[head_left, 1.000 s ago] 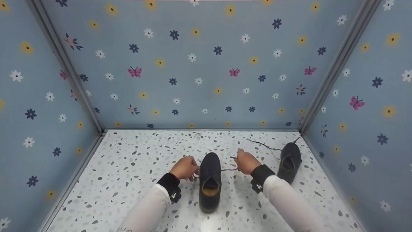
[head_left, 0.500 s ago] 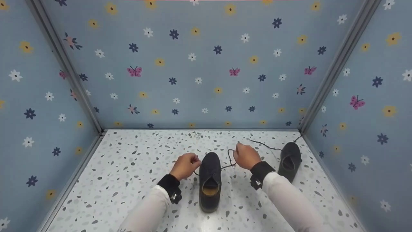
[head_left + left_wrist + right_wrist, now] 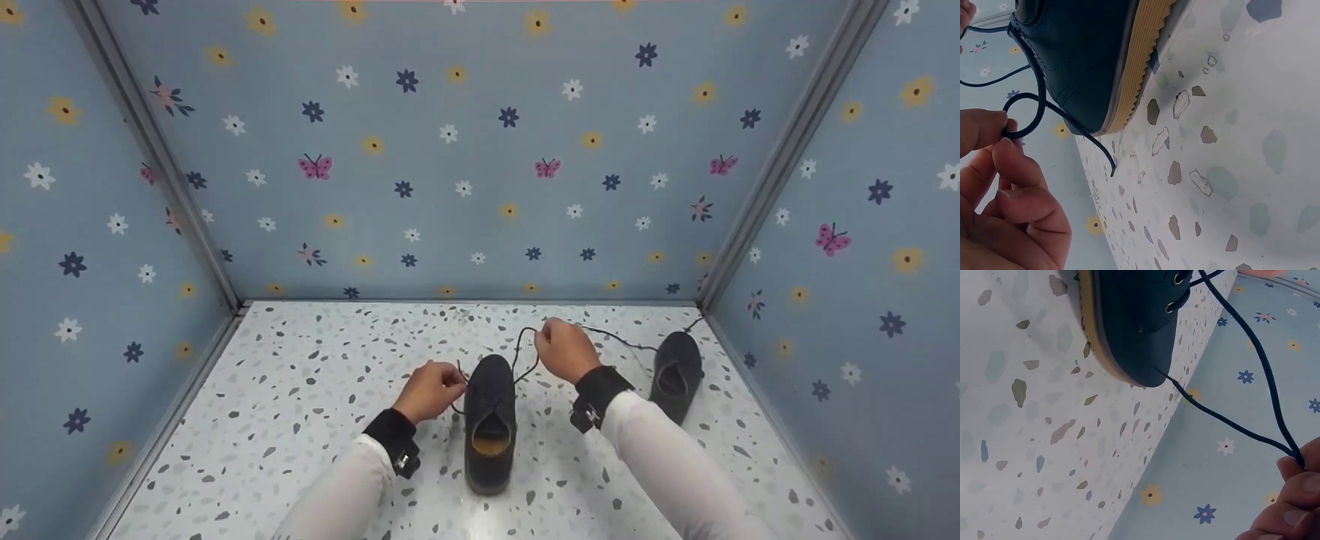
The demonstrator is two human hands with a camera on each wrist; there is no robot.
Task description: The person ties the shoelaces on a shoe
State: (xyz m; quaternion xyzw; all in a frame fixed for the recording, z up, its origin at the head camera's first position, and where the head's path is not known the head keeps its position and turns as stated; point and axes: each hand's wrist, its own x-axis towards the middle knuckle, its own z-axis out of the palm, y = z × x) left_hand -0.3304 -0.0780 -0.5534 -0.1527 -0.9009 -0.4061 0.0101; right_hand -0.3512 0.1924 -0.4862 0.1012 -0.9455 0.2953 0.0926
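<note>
Step in hand, as we read it: shaping the lace ends into loops; no bow yet, half-knot underneath we can't confirm. Dark blue shoe sits upright mid-counter, toe towards the far edge. Left hand just off its left side, thumb and finger pinching the left lace end, curled into a small loop, tip dangling. Right hand nearer the far edge, fingers gripping the right lace end, doubled back, tip by the toe. Hands stand apart, so next move probably calls for bringing both loops together over the eyelets without losing either pinch. Second shoe near the far right corner, own laces trailing, neither hand touching it.
</note>
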